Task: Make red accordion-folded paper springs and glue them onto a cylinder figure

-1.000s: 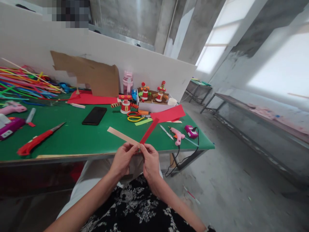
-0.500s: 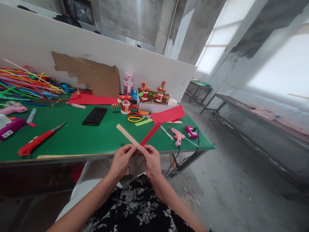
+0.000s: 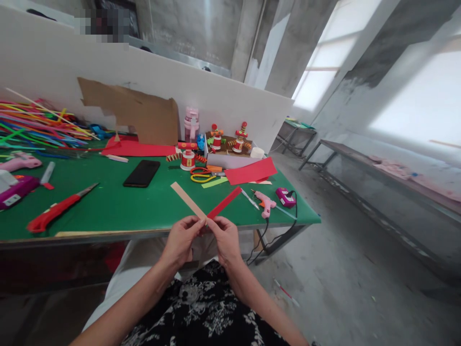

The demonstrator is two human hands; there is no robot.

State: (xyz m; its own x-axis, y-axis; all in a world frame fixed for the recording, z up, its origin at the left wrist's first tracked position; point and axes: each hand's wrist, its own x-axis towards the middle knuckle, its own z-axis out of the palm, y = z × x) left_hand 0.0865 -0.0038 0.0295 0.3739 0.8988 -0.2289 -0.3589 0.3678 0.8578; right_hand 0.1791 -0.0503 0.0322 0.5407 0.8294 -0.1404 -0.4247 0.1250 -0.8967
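Tan strip (image 3: 187, 199) and red strip (image 3: 225, 202) met in a V just over the near edge of the green tabletop (image 3: 108, 206), above your lap. Your left hand (image 3: 182, 240) was closed in a pinch on the tan strip's lower end and your right hand (image 3: 225, 238) on the red strip's. The fingertips crowded the joint, probably to keep the overlap square for folding. Since a second earlier, the tan strip had swung more upright and the red strip had dropped flatter.
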